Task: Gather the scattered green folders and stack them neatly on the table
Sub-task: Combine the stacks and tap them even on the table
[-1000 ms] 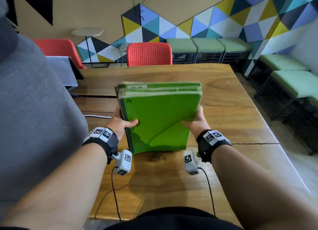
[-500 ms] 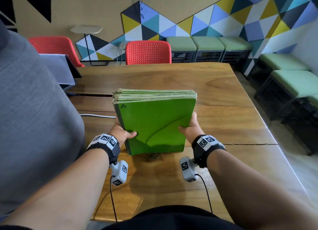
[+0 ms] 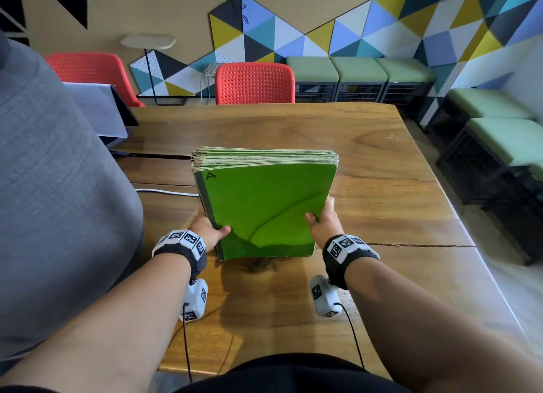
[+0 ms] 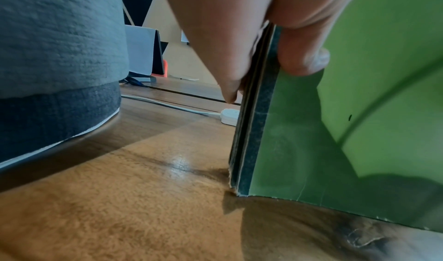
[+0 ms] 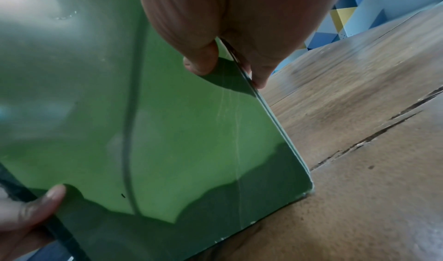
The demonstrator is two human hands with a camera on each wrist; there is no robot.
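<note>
The long wooden counter (image 3: pixel 382 216) carries the thick bundle of green card folders (image 3: pixel 264 210) upright at centre, bottom edge down. Left hand (image 3: pixel 205 231) at 9 o'clock and right hand (image 3: pixel 323 222) at 3 o'clock each keep a clamped grip on its sides. Squaring looks underway; next, probably, lay it flat.

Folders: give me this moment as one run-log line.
folders: on edge on table | left hand: gripping | right hand: gripping | step: squaring

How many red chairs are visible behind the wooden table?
2. One red chair stands at the far edge of the table, near its middle. The other red chair is further left, partly hidden by a grey sleeve.
</note>
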